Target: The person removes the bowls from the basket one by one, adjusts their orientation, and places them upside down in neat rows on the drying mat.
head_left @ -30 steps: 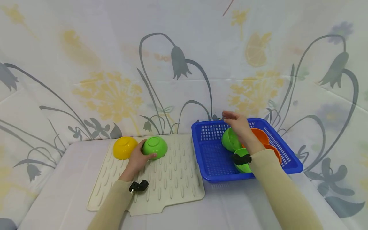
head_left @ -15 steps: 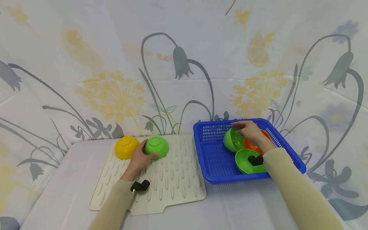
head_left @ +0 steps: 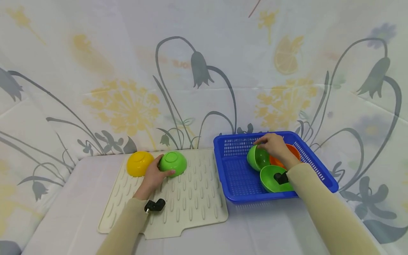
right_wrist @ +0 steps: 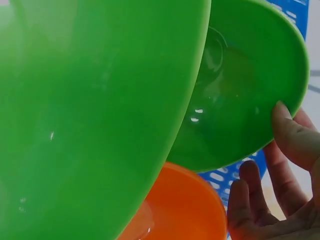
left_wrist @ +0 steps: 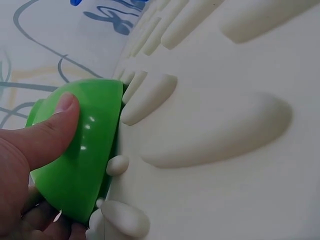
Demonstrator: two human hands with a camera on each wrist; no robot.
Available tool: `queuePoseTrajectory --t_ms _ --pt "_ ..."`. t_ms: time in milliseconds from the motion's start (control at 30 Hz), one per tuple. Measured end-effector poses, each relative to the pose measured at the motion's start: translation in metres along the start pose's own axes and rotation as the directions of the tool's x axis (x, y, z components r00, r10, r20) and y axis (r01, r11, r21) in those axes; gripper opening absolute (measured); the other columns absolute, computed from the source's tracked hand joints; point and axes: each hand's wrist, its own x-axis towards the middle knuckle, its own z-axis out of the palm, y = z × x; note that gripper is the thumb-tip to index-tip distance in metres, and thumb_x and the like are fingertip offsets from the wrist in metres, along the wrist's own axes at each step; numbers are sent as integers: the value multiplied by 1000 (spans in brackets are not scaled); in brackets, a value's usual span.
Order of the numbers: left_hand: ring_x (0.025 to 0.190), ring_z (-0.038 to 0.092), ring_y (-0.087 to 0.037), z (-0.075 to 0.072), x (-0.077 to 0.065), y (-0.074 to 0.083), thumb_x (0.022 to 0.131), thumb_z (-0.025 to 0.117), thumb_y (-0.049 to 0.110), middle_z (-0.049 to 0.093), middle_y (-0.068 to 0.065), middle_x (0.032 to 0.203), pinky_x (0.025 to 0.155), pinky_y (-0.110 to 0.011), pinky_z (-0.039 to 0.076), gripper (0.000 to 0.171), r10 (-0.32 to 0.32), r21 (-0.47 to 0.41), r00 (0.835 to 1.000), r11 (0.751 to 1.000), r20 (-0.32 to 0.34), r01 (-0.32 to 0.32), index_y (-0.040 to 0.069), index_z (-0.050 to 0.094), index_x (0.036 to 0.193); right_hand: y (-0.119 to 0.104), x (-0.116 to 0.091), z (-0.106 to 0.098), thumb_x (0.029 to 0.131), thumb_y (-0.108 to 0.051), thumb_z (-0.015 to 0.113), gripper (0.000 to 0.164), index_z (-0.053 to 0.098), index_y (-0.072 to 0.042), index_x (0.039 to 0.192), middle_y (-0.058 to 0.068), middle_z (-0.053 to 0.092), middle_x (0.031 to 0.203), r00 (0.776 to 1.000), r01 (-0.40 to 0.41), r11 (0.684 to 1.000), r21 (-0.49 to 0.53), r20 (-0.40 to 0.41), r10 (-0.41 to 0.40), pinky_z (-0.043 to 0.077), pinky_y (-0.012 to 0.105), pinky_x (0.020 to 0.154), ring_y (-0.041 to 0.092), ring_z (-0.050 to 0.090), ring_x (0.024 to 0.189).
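On the ribbed cream mat [head_left: 191, 209], my left hand [head_left: 153, 178] holds an upside-down green bowl [head_left: 174, 163] from its left side. The left wrist view shows the thumb [left_wrist: 55, 127] against the wall of that bowl and fingers partly hidden beneath. An upside-down yellow bowl [head_left: 139, 163] sits just left of it. Over in the blue basket [head_left: 245, 197], my right hand [head_left: 275, 144] pinches the rim of the rear green bowl [head_left: 254, 159], which is tilted on its side. In the right wrist view the thumb [right_wrist: 295, 140] lies inside that rim, with a finger behind.
Another green bowl [head_left: 271, 179] leans in the basket's front, its hollow facing up. Orange [head_left: 294, 151] shows beside the right hand, partly covered by hand and forearm. The basket's left part shows bare mesh floor. A flower-printed cloth [head_left: 127, 106] hangs behind the table.
My right hand has moved from above the basket down to the rear green bowl and taken its rim. My left hand stays on its bowl.
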Motion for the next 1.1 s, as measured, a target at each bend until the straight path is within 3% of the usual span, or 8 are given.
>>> queuePoseTrajectory --t_ms 200,400,667,833,1000,1100 --pt "140 34 -40 2 1 0 86 81 24 33 -23 156 116 -53 27 92 1 2 1000 1000 -3 -1 2 26 156 -2 -1 -2 94 -9 69 17 78 -6 108 22 67 119 1000 -8 1000 -27 -12 7 52 50 87 39 61 108" --pt "140 35 -39 2 1 0 85 82 22 34 -22 155 116 -52 27 92 6 -7 1000 1000 -14 -6 2 27 155 -4 -2 -2 96 -14 67 21 75 -3 112 21 69 114 999 -8 999 34 -53 10 51 53 88 40 63 106" --pt "140 35 -39 0 -1 1 84 82 22 35 -22 155 116 -52 27 92 3 -6 1000 1000 -17 -3 2 28 155 -4 -2 1 99 -13 61 23 71 3 114 25 67 113 984 -38 998 59 -169 47 48 52 86 42 59 104" --pt "140 34 -40 0 -1 0 85 82 22 33 -23 155 116 -53 26 92 -3 -10 1000 1000 -14 3 2 27 155 -8 -4 0 99 -11 60 22 69 4 113 26 67 112 983 -70 996 53 -168 77 49 54 88 44 59 106" --pt "141 33 -39 0 1 -2 86 81 24 32 -22 156 116 -53 26 92 2 0 1000 1000 -4 -2 3 25 156 -12 -6 1 99 -11 60 25 68 4 116 26 67 114 980 -131 988 79 -139 140 56 44 76 38 65 96" --pt "141 33 -40 1 1 -2 86 80 25 32 -23 156 116 -54 26 92 14 17 1000 1000 -8 -14 2 25 156 -14 -6 -1 99 -12 59 27 68 5 119 27 66 115 980 -151 983 102 -116 162 57 34 63 28 69 77"
